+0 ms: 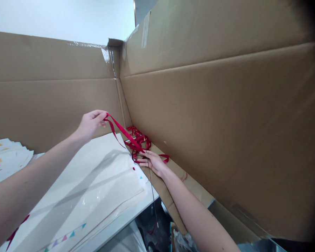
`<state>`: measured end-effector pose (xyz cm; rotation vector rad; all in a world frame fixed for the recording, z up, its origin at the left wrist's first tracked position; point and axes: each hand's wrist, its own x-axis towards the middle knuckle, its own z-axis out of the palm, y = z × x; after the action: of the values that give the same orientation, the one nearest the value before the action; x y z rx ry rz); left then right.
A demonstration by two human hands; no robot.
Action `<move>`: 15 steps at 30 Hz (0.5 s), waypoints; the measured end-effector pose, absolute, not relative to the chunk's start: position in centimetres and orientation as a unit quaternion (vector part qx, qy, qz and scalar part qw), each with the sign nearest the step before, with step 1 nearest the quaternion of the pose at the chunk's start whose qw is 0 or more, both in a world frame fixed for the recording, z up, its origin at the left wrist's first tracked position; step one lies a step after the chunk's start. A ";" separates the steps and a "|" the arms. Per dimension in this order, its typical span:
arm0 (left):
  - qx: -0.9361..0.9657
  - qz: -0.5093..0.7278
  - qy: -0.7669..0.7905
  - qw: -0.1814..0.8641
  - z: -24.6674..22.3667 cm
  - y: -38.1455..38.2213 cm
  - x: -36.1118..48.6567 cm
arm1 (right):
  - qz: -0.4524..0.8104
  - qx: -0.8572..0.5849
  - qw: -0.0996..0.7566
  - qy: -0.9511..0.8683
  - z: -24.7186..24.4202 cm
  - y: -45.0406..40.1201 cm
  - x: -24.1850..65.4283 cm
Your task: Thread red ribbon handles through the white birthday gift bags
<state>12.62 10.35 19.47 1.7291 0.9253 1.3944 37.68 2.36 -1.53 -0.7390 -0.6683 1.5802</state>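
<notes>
My left hand (93,120), raised at the left, pinches a length of glossy red ribbon (123,131) between thumb and fingers. A short loop of it dangles below the fingertips. From there the ribbon slopes down to my right hand (152,162), whose fingertips loosely hold it beside a tangled heap of the same ribbon (143,140). This heap lies on a cardboard strip (157,183) in the corner, and one loop sticks out behind the right hand. A thin dark cord (152,190) with light tips hangs in front of the right hand.
Tall cardboard walls (212,115) meet at the back corner. White sheets (94,182) with small coloured flags cover the table, whose white edge (126,218) runs along the front. More printed sheets (6,159) are stacked at left. Below the edge stands a box (183,241) with crumpled plastic.
</notes>
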 end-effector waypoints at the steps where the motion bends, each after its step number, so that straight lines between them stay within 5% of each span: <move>1: 0.657 0.557 0.368 0.351 20.0 10.7 11.7 | 0.678 -0.322 0.595 -0.286 -1.5 2.4 37.7; 15: 0.540 0.617 0.569 0.064 25.1 15.8 -1.9 | 0.669 -0.340 0.598 -0.283 -1.7 2.8 37.7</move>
<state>-1.92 15.83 25.09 1.6325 1.7173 1.8633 37.74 2.84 -1.68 -0.7886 -0.6557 1.5518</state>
